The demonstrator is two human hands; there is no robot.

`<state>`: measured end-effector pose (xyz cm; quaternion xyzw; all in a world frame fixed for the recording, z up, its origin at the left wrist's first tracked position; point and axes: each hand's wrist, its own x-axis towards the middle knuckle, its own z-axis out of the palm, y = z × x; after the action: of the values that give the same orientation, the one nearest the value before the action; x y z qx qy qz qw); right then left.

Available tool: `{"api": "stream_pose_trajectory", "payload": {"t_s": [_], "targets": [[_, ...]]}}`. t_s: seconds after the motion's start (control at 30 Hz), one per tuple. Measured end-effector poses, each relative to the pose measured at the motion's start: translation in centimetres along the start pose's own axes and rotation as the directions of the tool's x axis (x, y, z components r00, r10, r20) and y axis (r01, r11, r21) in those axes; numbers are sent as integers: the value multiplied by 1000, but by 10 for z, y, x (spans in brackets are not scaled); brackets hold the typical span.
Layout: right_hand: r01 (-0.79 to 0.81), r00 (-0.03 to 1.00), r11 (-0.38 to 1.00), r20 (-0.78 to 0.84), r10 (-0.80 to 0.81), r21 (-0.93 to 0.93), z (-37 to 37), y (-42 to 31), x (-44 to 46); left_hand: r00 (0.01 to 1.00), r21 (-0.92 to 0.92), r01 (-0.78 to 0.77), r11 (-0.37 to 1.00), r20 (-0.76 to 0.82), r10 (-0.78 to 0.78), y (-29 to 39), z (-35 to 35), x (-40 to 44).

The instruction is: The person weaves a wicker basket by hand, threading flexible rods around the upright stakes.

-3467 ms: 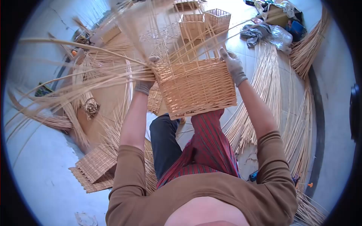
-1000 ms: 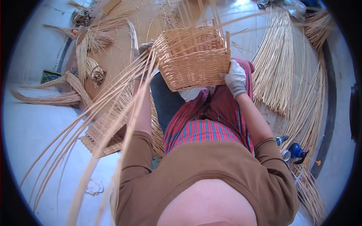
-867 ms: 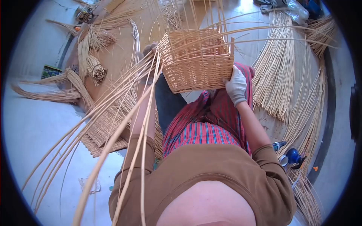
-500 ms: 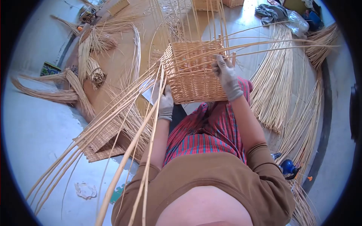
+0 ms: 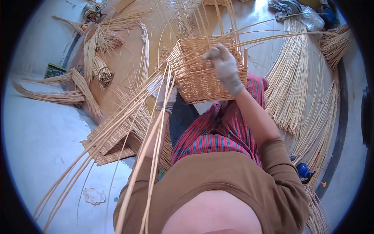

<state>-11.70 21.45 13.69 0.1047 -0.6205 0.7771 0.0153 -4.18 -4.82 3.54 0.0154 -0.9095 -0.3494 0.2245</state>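
A square, part-woven wicker basket [image 5: 208, 84] is tilted over my lap, with stakes rising from its far side. My left hand [image 5: 168, 98], in a pale glove, grips its left side, partly hidden by rods. Closed and gloved, my right hand [image 5: 226, 70] is at the upper front wall, its fingers curled by the rods there. Whether they hold a rod is hidden. Long wicker rods [image 5: 269, 38] stretch right from the basket's upper part. More loose rods [image 5: 146, 146] fan out from its left corner, passing over my left forearm.
Bundles of pale rods [image 5: 290, 85] lie along the right floor. Other bundles [image 5: 91, 74] are at the left. Woven flat pieces [image 5: 111, 144] rest left of me. A blue tool with an orange tip [image 5: 304, 171] lies at lower right. A clear plastic bag [image 5: 311, 21] sits at upper right.
My right hand has moved left and slightly up along the basket's front, from near its right corner. My left hand has shifted slightly, and the basket has moved a little up and right.
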Motion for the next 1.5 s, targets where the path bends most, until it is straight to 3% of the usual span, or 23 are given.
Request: {"api": "stream_pose_trajectory", "payload": {"t_s": [0.13, 0.27, 0.3, 0.43, 0.47, 0.5, 0.57, 0.63, 0.67, 0.73, 0.8, 0.87, 0.9, 0.97, 1.03, 1.1, 1.17, 1.2, 1.27, 1.3, 1.33, 1.43, 1.5], "targets": [[-121, 991, 992, -54, 122, 20, -76, 48, -39, 1000, 179, -15, 984, 23, 11, 17, -6, 8], [-332, 895, 912, -226, 385, 240, -88, 68, -33, 985, -60, 169, 984, -23, -170, 51, 12, -19], [-340, 898, 918, -218, 382, 207, -90, 72, -35, 998, 147, -50, 988, -30, 55, 78, 5, -22], [-319, 916, 899, -145, 373, 298, -91, 64, -35, 945, 348, -210, 914, -167, 281, 68, 48, 22], [-320, 899, 897, -203, 389, 304, -83, 57, -34, 998, 45, 63, 997, 22, -64, 68, 50, 38], [-318, 901, 902, -203, 383, 291, -78, 54, -36, 899, -187, 384, 904, 298, -320, 69, 51, 48], [-401, 884, 916, -266, 383, -13, -68, 49, -47, 878, -406, 464, 787, 330, -347, 72, 53, 50], [24, 998, 953, 63, -6, -303, -8, -4, -90, 851, -317, 491, 812, 377, -367, 77, 48, 51], [394, 919, 811, 182, -350, -433, 31, -42, -105, 912, -397, 390, 831, 295, -286, 65, 59, 48], [829, 555, 436, 614, -562, -351, 71, -59, -114, 881, -506, 473, 721, 294, -372, 67, 66, 44], [830, 474, 548, 643, -602, -98, 138, -61, -134, 899, -166, 398, 902, 268, -347, 67, 59, 43], [956, 280, 245, 737, -616, -159, 198, -22, -146, 896, -134, 407, 904, 253, -366, 78, 53, 42], [955, 286, 245, 724, -628, -165, 202, -25, -148, 888, -112, 426, 898, 242, -391, 80, 51, 39], [942, 136, 334, 858, -495, 44, 198, -27, -148, 922, -102, 352, 930, 212, -325, 74, 51, 36], [908, 155, 409, 836, -527, 89, 171, -34, -144, 882, -173, 444, 879, 261, -393, 87, 44, 35], [670, 113, 630, 785, -609, 393, 139, -36, -135, 858, -275, 496, 824, 302, -416, 89, 46, 38], [805, 201, 553, 779, -595, 215, 112, -38, -118, 900, -341, 417, 843, 281, -332, 79, 48, 34], [771, 395, 635, 749, -532, 44, 93, -20, -112, 895, -344, 430, 835, 281, -345, 75, 54, 33], [397, 869, 788, 469, -158, -471, 57, -10, -100, 936, -386, 340, 858, 229, -268, 44, 79, 31], [62, 990, 968, 141, -28, -244, 47, 18, -80, 998, -413, 59, 909, 50, -43, 39, 80, 31], [-318, 948, 946, 42, 316, 63, 27, 29, -57, 984, -365, 166, 916, 127, -128, 43, 78, 31], [-337, 938, 913, -4, 348, 231, 5, 46, 16, 962, -309, 257, 916, 177, -211, 55, 68, 33], [2, 998, 962, -65, 17, 274, 27, 22, 49, 966, -308, 251, 918, 140, -217, 60, 63, 34]]}}
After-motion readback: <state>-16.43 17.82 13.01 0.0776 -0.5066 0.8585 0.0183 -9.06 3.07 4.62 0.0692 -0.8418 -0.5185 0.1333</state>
